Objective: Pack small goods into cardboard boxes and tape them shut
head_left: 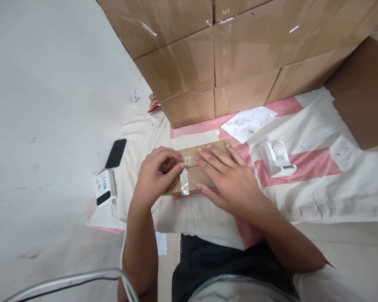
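Observation:
A small cardboard box (193, 180) lies on the cloth-covered surface in front of me. Across its seam, left of the middle, runs a strip of clear tape (184, 181) whose lower part hangs over the near side. My left hand (156, 174) is at the box's left end, thumb and fingers curled toward each other, with the thumb tip at the tape. Whether it pinches the tape is hard to make out. Flat over the right part of the box lies my right hand (223, 176), fingers spread. A white tape dispenser (275, 158) stands to the right.
Large taped cartons (189, 67) are stacked behind the box. A paper (248, 122) with small drawn or laid pieces lies before them. On the left are a black phone (116, 153), a white device (106, 188) with a cable, and a red wrapper (154, 103).

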The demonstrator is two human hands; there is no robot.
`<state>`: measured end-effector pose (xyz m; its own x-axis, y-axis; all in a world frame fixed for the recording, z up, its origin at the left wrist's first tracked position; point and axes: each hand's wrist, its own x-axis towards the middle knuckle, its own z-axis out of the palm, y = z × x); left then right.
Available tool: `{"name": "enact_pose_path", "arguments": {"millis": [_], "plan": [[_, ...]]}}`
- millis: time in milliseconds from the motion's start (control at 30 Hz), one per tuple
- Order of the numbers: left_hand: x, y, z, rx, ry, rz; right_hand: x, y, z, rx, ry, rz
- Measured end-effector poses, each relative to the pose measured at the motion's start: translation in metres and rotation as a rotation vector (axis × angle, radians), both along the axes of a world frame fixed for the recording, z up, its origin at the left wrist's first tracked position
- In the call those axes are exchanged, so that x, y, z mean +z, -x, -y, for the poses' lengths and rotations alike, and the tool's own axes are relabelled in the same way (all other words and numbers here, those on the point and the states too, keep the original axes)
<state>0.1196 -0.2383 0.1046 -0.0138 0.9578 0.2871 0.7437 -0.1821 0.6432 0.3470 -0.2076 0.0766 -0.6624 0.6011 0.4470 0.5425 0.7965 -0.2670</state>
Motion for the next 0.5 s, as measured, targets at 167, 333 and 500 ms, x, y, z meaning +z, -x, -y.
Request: {"name": "enact_pose_path", "arguments": {"millis": [167, 333, 500], "plan": [[-0.0011, -0.0008, -0.0017, 0.001, 0.000, -0.024, -0.0001, 0.0003, 0.0006, -0.001, 0.015, 0.000], [-0.0016, -0.0003, -0.0033, -0.011, -0.026, -0.070, -0.0004, 0.0008, 0.0003, -0.005, 0.009, -0.003], [-0.0046, 0.0016, -0.0048, 0.023, -0.004, -0.119, -0.0005, 0.0008, -0.0004, -0.005, 0.018, -0.013]]}}
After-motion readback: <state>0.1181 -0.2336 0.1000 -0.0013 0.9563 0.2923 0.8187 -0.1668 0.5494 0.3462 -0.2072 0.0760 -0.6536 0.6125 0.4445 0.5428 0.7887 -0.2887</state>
